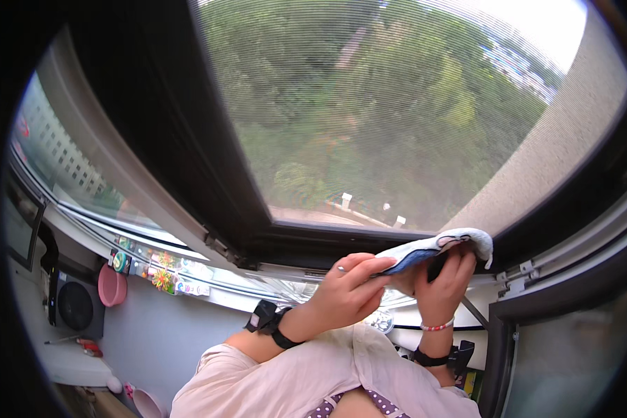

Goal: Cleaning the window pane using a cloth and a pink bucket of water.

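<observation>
A white and blue cloth [415, 255] with a dark line print is stretched between my two hands, close to the lower bar of the dark window frame [313, 240]. My left hand [352, 285], a ring on one finger, pinches the cloth's left end. Under its right part, my right hand [446, 277] has its fingers tucked into the folds, so the fingertips are hidden. The cloth's upper right edge overlaps the corner of the window screen [386, 115]. Whether it presses on the frame I cannot tell.
An opened window sash [564, 355] stands at the right, with a metal hinge [520, 277] above it. Small toys and flower ornaments [163, 279] line the sill at left. Beyond are a pink basin [112, 286], a black speaker-like box [76, 305] and a red-handled tool [90, 347].
</observation>
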Motion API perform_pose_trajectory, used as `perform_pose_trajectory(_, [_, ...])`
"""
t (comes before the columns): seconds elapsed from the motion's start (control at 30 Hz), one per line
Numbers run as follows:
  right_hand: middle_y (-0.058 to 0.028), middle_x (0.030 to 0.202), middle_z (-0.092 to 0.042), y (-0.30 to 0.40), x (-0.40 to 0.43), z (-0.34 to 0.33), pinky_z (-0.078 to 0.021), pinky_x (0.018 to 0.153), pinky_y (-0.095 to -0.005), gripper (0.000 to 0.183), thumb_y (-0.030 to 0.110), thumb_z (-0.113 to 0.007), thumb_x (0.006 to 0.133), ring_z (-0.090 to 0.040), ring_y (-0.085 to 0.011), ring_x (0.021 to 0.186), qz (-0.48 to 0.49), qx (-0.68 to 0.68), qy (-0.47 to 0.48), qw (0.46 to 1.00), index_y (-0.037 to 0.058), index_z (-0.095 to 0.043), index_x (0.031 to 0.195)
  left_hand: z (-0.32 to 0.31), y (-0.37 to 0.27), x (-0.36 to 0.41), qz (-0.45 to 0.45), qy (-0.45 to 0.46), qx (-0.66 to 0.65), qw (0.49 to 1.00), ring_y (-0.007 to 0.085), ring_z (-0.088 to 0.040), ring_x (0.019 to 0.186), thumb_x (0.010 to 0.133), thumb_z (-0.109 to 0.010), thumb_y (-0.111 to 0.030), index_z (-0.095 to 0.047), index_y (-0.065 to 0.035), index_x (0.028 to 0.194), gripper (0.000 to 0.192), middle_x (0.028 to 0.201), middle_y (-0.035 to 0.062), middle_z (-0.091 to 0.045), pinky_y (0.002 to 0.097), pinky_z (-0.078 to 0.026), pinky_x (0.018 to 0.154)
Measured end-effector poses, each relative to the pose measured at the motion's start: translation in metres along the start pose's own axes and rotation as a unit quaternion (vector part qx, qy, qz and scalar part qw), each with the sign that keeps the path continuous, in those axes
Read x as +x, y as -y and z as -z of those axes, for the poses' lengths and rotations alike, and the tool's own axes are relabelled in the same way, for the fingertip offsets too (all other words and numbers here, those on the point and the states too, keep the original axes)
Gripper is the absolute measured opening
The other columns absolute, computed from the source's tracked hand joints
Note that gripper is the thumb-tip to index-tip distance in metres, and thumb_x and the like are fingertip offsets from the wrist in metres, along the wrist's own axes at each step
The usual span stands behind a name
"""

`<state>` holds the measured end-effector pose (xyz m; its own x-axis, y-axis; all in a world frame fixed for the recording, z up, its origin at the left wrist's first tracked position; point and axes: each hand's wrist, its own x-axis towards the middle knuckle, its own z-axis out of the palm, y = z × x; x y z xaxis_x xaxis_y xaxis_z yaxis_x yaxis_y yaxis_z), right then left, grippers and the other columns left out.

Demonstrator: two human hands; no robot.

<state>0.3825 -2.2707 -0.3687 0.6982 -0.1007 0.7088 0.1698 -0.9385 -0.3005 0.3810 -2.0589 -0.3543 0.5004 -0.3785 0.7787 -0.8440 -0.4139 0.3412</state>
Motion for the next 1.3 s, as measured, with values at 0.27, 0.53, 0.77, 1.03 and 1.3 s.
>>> perform_pose_trajectory(0.27, [-0.0271, 0.135, -0.05, 0.1, -0.008, -0.032, -0.04, 0.102, -0.0577, 0.064, 0.029, -0.081, 0.076, -0.05, -0.0478, 0.12, 0.141, 0.08, 0.051, 0.985, -0.0013, -0.059, 0.128, 0.083, 0.022, -0.084, 0.078, -0.111, 0.109, 0.985, 0.0285, -0.064, 0.095, 0.071, -0.067, 0.002, -0.074, -0.0031, 0.098, 0.028, 0.121, 0.0092, -0.071, 0.0377, -0.054, 0.082])
perform_pose_trajectory(0.53, [-0.0199, 0.139, -0.054, 0.17, -0.02, -0.068, -0.0401, 0.103, -0.0544, 0.069, 0.039, -0.076, 0.08, -0.053, -0.0403, 0.121, 0.223, 0.102, 0.095, 0.965, 0.003, -0.06, 0.136, 0.13, 0.016, -0.132, 0.152, -0.152, 0.217, 0.952, 0.0293, -0.065, 0.093, 0.073, -0.065, -0.002, -0.079, -0.0036, 0.095, 0.026, 0.109, 0.0109, -0.072, 0.0399, -0.053, 0.085])
perform_pose_trajectory(0.77, [-0.015, 0.137, -0.058, 0.18, -0.015, -0.073, -0.0419, 0.104, -0.0512, 0.065, 0.039, -0.074, 0.083, -0.056, -0.0375, 0.117, 0.251, 0.137, 0.094, 0.954, 0.0044, -0.062, 0.137, 0.14, 0.019, -0.136, 0.153, -0.145, 0.22, 0.952, 0.0297, -0.065, 0.094, 0.071, -0.066, 0.001, -0.079, -0.0038, 0.096, 0.028, 0.11, 0.0111, -0.072, 0.0403, -0.052, 0.086])
perform_pose_trajectory(1.03, [-0.0121, 0.134, -0.06, 0.131, -0.013, -0.049, -0.0407, 0.107, -0.0528, 0.056, 0.03, -0.081, 0.077, -0.056, -0.0358, 0.122, 0.174, 0.107, 0.08, 0.975, 0.0117, -0.067, 0.129, 0.103, 0.018, -0.108, 0.078, -0.107, 0.105, 0.986, 0.03, -0.066, 0.095, 0.071, -0.068, 0.001, -0.078, -0.0033, 0.096, 0.028, 0.114, 0.0111, -0.071, 0.0388, -0.056, 0.08])
perform_pose_trajectory(1.3, [-0.0196, 0.137, -0.057, 0.038, -0.003, -0.02, -0.0334, 0.116, -0.0565, 0.054, 0.023, -0.078, 0.079, -0.05, -0.0405, 0.132, 0.077, 0.003, 0.038, 0.996, 0.0074, -0.061, 0.128, 0.047, 0.007, -0.061, 0.029, 0.003, -0.016, 0.999, 0.035, -0.063, 0.113, 0.076, -0.071, 0.0, -0.072, -0.0004, 0.115, 0.039, 0.133, 0.0138, -0.063, 0.0429, -0.054, 0.094])
